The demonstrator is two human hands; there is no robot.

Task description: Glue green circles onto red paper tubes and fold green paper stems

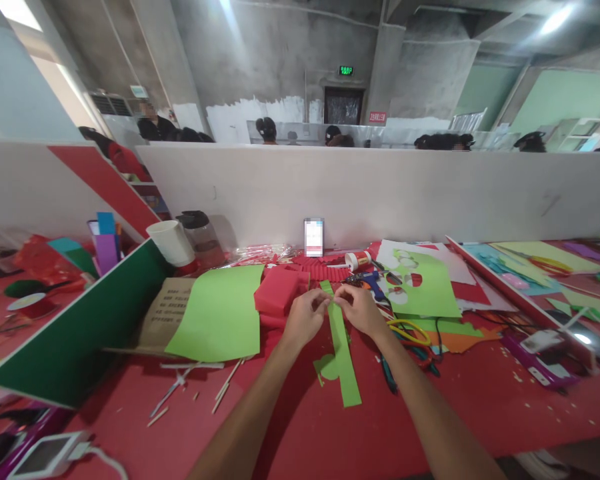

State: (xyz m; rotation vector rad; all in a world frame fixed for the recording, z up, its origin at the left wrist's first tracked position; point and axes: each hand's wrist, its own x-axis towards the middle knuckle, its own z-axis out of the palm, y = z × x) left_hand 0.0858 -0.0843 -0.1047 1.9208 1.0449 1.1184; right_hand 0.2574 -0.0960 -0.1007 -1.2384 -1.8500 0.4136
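A long light-green paper strip [346, 363] runs toward me over the red table, its far end just past my fingertips. From its left side, my left hand [307, 313] is closed in a pinch at the upper part of the strip. My right hand [361, 308] pinches at the same spot from the right, the two sets of fingertips nearly meeting. Any smaller piece between the fingers is too small to make out. Beside the strip lies a curled green paper scrap [327, 367]. A red paper-covered bundle [277, 291] sits just left of my left hand.
A large green sheet [225, 313] lies at left, near thin sticks [225, 390]. Right of my hands are a blue glue gun [375, 285], yellow-handled scissors or pliers [410, 331] and a green sheet with cut-out holes [430, 287]. A phone [314, 237] leans on the white partition [380, 193].
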